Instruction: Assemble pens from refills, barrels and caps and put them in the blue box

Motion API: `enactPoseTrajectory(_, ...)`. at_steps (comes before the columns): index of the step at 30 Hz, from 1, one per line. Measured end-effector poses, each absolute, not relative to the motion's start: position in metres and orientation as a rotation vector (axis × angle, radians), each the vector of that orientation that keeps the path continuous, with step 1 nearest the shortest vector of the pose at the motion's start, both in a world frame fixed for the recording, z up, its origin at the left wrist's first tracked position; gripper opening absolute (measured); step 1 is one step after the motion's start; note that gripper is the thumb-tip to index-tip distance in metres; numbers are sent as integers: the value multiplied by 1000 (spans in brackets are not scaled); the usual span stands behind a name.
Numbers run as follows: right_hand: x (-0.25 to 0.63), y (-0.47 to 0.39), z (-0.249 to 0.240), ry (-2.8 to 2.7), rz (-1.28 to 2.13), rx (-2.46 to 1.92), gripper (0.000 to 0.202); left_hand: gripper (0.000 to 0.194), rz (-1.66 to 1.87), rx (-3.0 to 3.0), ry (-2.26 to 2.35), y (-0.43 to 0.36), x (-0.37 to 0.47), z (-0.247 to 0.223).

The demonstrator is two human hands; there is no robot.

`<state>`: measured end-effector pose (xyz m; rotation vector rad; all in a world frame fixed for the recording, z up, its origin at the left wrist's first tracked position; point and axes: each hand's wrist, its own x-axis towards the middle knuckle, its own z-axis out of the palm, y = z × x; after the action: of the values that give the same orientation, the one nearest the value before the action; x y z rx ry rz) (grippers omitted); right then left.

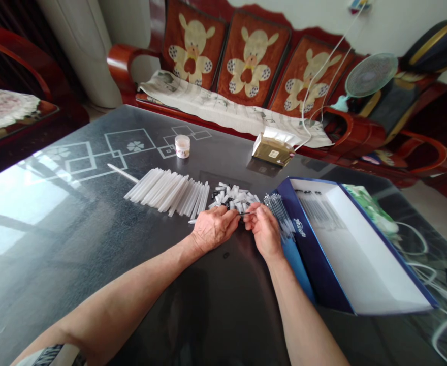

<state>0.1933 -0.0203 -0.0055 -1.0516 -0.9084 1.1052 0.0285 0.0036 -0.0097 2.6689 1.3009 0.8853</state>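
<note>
My left hand (pixel 215 226) and my right hand (pixel 264 230) meet near the table's middle, fingers pinched. Between them runs a thin dark pen refill (pixel 245 214), gripped at its right end by my right hand; its left end meets my left fingertips. The tip there is too small to make out. Just beyond my hands lies a pile of small white and black caps (pixel 235 195). Left of it, translucent white pen barrels (pixel 170 190) lie in a row. Thin refills (pixel 279 208) are bunched to the right of my right hand, beside the blue box.
An open blue box (pixel 364 254) with a white inside holds several pens at its far end. A small round tub (pixel 182 146) and a tissue box (pixel 273 150) stand farther back. White cables (pixel 437 284) lie at the right.
</note>
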Motion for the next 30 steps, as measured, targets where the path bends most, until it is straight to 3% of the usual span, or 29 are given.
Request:
enactPoseTrajectory(10,193,-15,-10,-592,1189,-1062,24,32,1005,2761,1229,6,30,-15)
enactPoseTrajectory(15,193,-23,-9,-984,1194,-1221,19,36,958,2783,1249,7,29,-16)
enactPoseTrajectory(21,203,-33,15,-1776,1510,-1303,11,41,976,2772,1319,8,27,-16)
enactPoseTrajectory(30,187,-43,16,-2145,1199,-1237,20,31,1047,2696,1323,10,28,-17)
